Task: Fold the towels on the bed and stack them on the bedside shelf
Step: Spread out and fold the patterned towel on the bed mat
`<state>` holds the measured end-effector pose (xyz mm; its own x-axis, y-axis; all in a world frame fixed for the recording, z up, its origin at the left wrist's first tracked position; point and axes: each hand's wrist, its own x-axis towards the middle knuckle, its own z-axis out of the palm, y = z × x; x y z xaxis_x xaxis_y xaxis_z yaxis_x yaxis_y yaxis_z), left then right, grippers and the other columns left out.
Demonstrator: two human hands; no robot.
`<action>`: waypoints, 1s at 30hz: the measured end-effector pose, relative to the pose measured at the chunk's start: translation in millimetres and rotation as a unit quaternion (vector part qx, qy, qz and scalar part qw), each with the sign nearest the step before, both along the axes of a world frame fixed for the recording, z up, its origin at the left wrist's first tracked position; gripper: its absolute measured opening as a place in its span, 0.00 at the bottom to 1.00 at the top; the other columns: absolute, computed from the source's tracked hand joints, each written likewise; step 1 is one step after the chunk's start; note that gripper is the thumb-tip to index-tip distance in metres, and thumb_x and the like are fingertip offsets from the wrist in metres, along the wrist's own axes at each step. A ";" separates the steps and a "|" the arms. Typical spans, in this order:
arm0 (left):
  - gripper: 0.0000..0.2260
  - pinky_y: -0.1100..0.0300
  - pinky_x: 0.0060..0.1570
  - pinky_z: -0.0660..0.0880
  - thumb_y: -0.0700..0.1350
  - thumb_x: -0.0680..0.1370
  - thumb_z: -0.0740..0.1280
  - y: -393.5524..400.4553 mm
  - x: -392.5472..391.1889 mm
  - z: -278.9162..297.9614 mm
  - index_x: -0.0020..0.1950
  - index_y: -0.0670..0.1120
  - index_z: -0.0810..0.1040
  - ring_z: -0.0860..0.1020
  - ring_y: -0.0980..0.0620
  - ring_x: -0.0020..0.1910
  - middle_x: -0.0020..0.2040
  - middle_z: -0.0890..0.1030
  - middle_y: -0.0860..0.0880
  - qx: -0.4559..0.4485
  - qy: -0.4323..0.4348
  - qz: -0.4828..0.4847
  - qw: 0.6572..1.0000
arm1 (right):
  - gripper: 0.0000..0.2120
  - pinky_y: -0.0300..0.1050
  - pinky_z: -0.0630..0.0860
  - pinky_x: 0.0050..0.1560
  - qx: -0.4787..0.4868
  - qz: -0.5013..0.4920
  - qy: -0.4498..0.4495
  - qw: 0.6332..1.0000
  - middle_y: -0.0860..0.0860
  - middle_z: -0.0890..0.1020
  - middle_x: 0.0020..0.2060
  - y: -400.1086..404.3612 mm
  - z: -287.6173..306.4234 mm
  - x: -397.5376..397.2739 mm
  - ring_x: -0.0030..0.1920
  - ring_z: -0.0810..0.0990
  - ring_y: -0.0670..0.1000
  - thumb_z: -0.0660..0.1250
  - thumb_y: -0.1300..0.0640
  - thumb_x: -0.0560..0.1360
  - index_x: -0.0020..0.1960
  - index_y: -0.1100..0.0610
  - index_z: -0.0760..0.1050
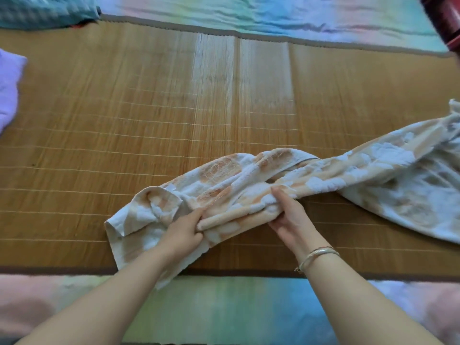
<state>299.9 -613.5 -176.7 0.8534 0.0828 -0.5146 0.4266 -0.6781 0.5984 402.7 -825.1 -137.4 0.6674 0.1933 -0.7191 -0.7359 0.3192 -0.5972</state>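
A long white and peach patterned towel [323,175] lies crumpled across the bamboo mat [149,108] on the bed, stretching from the near middle out to the right edge. My left hand [183,232] grips a bunched fold near the towel's left end. My right hand [288,212] pinches a fold of the same towel a little to the right, thumb on top. A bracelet sits on my right wrist. The bedside shelf is not in view.
A lilac cloth [8,93] lies at the left edge of the mat. A teal cloth [47,11] is bunched at the far left corner. A pastel rainbow sheet [273,16] borders the mat at the far and near sides. A dark red object [445,18] stands at top right.
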 end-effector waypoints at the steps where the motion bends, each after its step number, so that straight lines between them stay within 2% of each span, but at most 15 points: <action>1: 0.10 0.54 0.45 0.70 0.37 0.74 0.60 3.5 1.6 15.2 0.42 0.53 0.67 0.75 0.49 0.45 0.41 0.76 0.51 -0.037 0.003 0.038 0.999 | 0.14 0.55 0.76 0.60 0.009 0.009 -0.018 1.000 0.57 0.83 0.55 -1.8 17.2 -0.3 0.56 0.81 0.56 0.66 0.57 0.77 0.61 0.58 0.74; 6: 0.04 0.57 0.39 0.69 0.43 0.79 0.58 14.2 14.9 103.1 0.49 0.47 0.72 0.73 0.50 0.42 0.44 0.77 0.47 -0.071 -0.012 0.113 0.991 | 0.17 0.53 0.76 0.60 0.024 0.025 -0.090 0.995 0.58 0.81 0.58 -9.1 94.3 3.2 0.58 0.80 0.55 0.65 0.53 0.77 0.62 0.62 0.74; 9: 0.07 0.59 0.42 0.73 0.50 0.80 0.61 11.9 20.4 153.6 0.53 0.48 0.71 0.77 0.50 0.49 0.49 0.78 0.49 -0.058 -0.049 0.129 0.989 | 0.12 0.48 0.81 0.47 0.040 0.041 -0.113 0.992 0.61 0.80 0.54 -12.9 143.9 6.5 0.53 0.81 0.57 0.64 0.54 0.78 0.54 0.63 0.75; 12: 0.10 0.58 0.42 0.76 0.52 0.78 0.64 -5.1 26.1 192.3 0.50 0.45 0.74 0.78 0.48 0.48 0.47 0.78 0.48 -0.030 -0.111 0.155 0.981 | 0.12 0.52 0.80 0.51 0.057 0.098 -0.146 0.983 0.60 0.82 0.45 -15.9 185.1 7.5 0.47 0.83 0.58 0.63 0.55 0.78 0.40 0.60 0.78; 14: 0.18 0.45 0.50 0.79 0.55 0.80 0.60 -32.7 24.6 216.4 0.42 0.42 0.76 0.81 0.45 0.42 0.39 0.82 0.45 -0.138 -0.078 0.208 0.965 | 0.16 0.54 0.79 0.55 0.066 0.138 -0.159 0.975 0.58 0.84 0.42 -21.6 206.9 5.1 0.45 0.84 0.58 0.63 0.54 0.78 0.35 0.58 0.81; 15: 0.25 0.44 0.54 0.78 0.59 0.80 0.56 -48.6 23.2 227.2 0.39 0.41 0.78 0.82 0.45 0.40 0.37 0.83 0.44 -0.222 -0.023 0.230 0.947 | 0.15 0.55 0.78 0.56 0.074 0.155 -0.160 0.972 0.59 0.84 0.43 -23.8 213.8 3.7 0.46 0.84 0.58 0.62 0.54 0.78 0.38 0.60 0.82; 16: 0.32 0.45 0.55 0.78 0.64 0.79 0.50 -69.0 18.7 236.1 0.40 0.39 0.80 0.83 0.44 0.42 0.39 0.85 0.43 -0.300 0.039 0.242 0.922 | 0.14 0.55 0.78 0.56 0.080 0.172 -0.166 0.968 0.60 0.84 0.44 -28.8 223.3 1.9 0.48 0.83 0.59 0.62 0.54 0.78 0.44 0.62 0.81; 18: 0.43 0.47 0.57 0.75 0.72 0.74 0.42 -100.1 12.6 240.6 0.53 0.39 0.81 0.82 0.43 0.52 0.50 0.84 0.40 -0.425 0.122 0.221 0.869 | 0.16 0.56 0.78 0.57 0.101 0.183 -0.175 0.962 0.62 0.83 0.47 -31.9 233.4 0.2 0.49 0.83 0.60 0.61 0.54 0.79 0.50 0.66 0.78; 20: 0.44 0.43 0.59 0.72 0.77 0.70 0.43 -125.3 7.4 237.8 0.67 0.45 0.73 0.77 0.40 0.60 0.62 0.78 0.38 -0.542 0.132 0.235 0.796 | 0.16 0.56 0.78 0.56 0.140 0.177 -0.181 0.957 0.62 0.83 0.46 -35.2 242.6 -0.6 0.48 0.83 0.60 0.59 0.56 0.79 0.46 0.66 0.80; 21: 0.43 0.40 0.61 0.71 0.77 0.69 0.45 -133.1 7.1 236.5 0.71 0.48 0.67 0.75 0.38 0.63 0.66 0.74 0.37 -0.597 0.117 0.272 0.745 | 0.16 0.56 0.78 0.56 0.158 0.171 -0.180 0.956 0.62 0.83 0.45 -37.4 246.6 -0.5 0.47 0.83 0.59 0.59 0.56 0.79 0.44 0.65 0.81; 23: 0.41 0.38 0.61 0.69 0.75 0.72 0.47 -141.9 10.9 240.5 0.71 0.45 0.67 0.75 0.36 0.62 0.66 0.72 0.36 -0.688 0.043 0.390 0.611 | 0.13 0.54 0.78 0.57 0.158 0.180 -0.188 0.952 0.62 0.83 0.45 -44.4 253.4 -0.7 0.48 0.83 0.59 0.59 0.57 0.79 0.45 0.64 0.78; 25: 0.34 0.42 0.56 0.73 0.67 0.78 0.52 -139.4 16.4 247.7 0.66 0.39 0.71 0.78 0.38 0.56 0.59 0.77 0.35 -0.720 -0.045 0.524 0.452 | 0.09 0.55 0.78 0.58 0.135 0.182 -0.197 0.954 0.61 0.83 0.44 -49.8 255.9 0.5 0.49 0.82 0.59 0.60 0.58 0.79 0.47 0.63 0.75; 26: 0.29 0.44 0.51 0.74 0.61 0.79 0.56 -133.3 18.2 252.4 0.64 0.37 0.71 0.78 0.39 0.53 0.54 0.78 0.35 -0.706 -0.078 0.582 0.396 | 0.08 0.56 0.76 0.60 0.120 0.172 -0.200 0.957 0.60 0.83 0.43 -51.4 256.1 1.2 0.49 0.82 0.58 0.61 0.58 0.78 0.46 0.62 0.75; 28: 0.22 0.45 0.50 0.74 0.52 0.79 0.60 -113.9 18.3 261.5 0.64 0.36 0.70 0.76 0.38 0.53 0.52 0.76 0.35 -0.672 -0.130 0.641 0.347 | 0.07 0.56 0.75 0.61 0.106 0.129 -0.202 0.965 0.59 0.81 0.43 -53.1 256.0 2.2 0.50 0.80 0.58 0.61 0.59 0.78 0.44 0.61 0.74; 30: 0.14 0.43 0.59 0.70 0.48 0.79 0.62 -96.0 9.2 271.2 0.60 0.41 0.71 0.71 0.37 0.61 0.60 0.73 0.36 -0.647 -0.144 0.678 0.317 | 0.05 0.55 0.76 0.58 0.118 0.081 -0.179 0.974 0.60 0.79 0.47 -52.1 253.3 2.6 0.50 0.80 0.59 0.61 0.61 0.78 0.46 0.62 0.73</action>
